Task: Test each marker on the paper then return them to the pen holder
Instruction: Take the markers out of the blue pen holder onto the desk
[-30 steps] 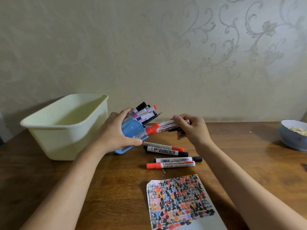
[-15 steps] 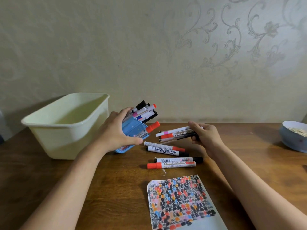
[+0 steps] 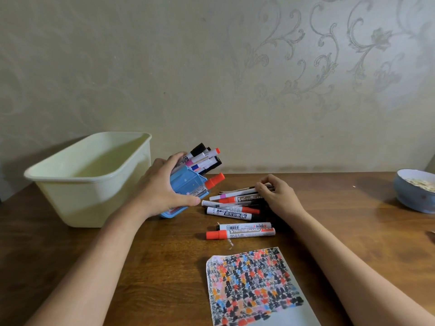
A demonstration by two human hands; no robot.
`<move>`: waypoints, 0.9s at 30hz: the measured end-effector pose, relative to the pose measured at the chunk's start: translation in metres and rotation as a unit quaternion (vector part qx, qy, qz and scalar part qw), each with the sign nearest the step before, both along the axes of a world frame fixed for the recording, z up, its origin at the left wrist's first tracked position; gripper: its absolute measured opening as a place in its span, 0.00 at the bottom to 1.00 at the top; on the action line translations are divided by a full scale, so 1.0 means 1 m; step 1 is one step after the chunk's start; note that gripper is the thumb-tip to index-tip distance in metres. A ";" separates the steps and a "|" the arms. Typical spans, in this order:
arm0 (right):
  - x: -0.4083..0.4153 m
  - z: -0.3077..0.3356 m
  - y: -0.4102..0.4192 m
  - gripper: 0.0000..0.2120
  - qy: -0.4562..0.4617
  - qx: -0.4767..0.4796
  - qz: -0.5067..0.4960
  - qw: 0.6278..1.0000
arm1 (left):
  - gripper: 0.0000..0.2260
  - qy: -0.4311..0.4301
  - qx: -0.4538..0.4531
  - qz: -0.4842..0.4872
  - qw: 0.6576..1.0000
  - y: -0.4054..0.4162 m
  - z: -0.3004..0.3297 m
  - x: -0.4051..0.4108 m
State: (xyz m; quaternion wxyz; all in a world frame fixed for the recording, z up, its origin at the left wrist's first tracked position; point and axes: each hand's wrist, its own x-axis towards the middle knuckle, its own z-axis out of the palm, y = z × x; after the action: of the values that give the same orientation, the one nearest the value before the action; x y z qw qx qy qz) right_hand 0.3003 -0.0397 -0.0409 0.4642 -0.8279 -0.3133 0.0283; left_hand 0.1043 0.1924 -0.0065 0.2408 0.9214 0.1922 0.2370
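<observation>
Right hand (image 3: 276,196) lower now, bundle of markers (image 3: 237,196) down among table (image 3: 164,267) markers

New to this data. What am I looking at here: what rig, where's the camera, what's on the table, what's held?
There is no robot: a person works with bare hands, filmed by one wide-angle camera worn on the head, looking forward and down.

The left hand grips a blue pen holder, tilted to the right, with several markers sticking out of it. The right hand rests its curled fingers on a small bunch of markers lying on the wooden table.

More loose markers lie nearer the camera. In front of them is a sheet of paper covered with coloured test scribbles. A pale green tub stands at the left, and a blue bowl at the right edge.
</observation>
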 end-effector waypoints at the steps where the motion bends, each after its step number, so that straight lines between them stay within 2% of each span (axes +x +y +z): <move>1: -0.002 -0.001 0.001 0.06 -0.014 -0.012 0.002 1.000 | 0.53 0.000 0.001 0.000 1.000 0.000 0.000 0.000; 9: -0.007 -0.003 0.003 0.05 -0.053 -0.026 0.001 0.998 | 0.54 0.005 0.005 0.001 1.000 0.001 0.000 0.001; 21: -0.002 -0.004 0.001 0.11 0.025 0.071 0.012 0.997 | 0.53 0.004 0.004 -0.001 1.000 0.002 -0.001 0.002; 27: 0.003 -0.005 0.000 0.06 0.051 0.089 -0.003 0.995 | 0.54 0.000 -0.002 0.001 1.000 0.002 -0.001 0.001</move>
State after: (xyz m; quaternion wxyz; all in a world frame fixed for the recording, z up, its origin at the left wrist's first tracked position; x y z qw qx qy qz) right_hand 0.3028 -0.0393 -0.0458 0.5519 -0.7817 -0.2875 0.0411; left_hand 0.1054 0.1949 -0.0074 0.2425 0.9207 0.1935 0.2369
